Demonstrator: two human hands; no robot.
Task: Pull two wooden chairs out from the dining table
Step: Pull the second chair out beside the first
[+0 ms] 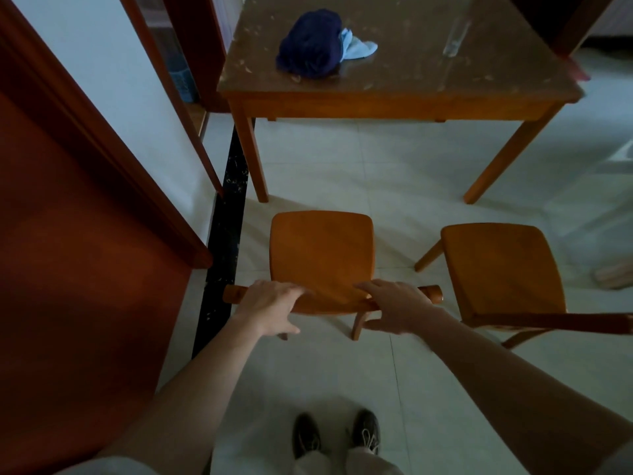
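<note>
On the pale tiled floor, head view:
Surroundings: a red-brown door (78,252) is seen at the left, with a dark speckled threshold strip (227,231) beside it; a person's two dark shoes (337,433) are seen at the bottom edge.
Dining table (394,60): a worn, scratched top on slanted wooden legs is shown; a dark blue knitted bundle (310,44) and a light blue cloth (358,46) are laid on it, touching each other.
Left chair (322,255): orange-brown wood with a smooth, rounded-square seat is shown; it is placed clear of the table, just in front of the left table leg.
Right chair (503,269): the same wood and seat shape are shown; it is set beside the first, apart from it and away from the table.
Left hand (270,306): the top rail of the left chair's back is covered by the palm, fingers curled loosely over it, thumb spread toward the viewer.
Right hand (394,306): the same rail is held near its right end, fingers draped over it, thumb below.
</note>
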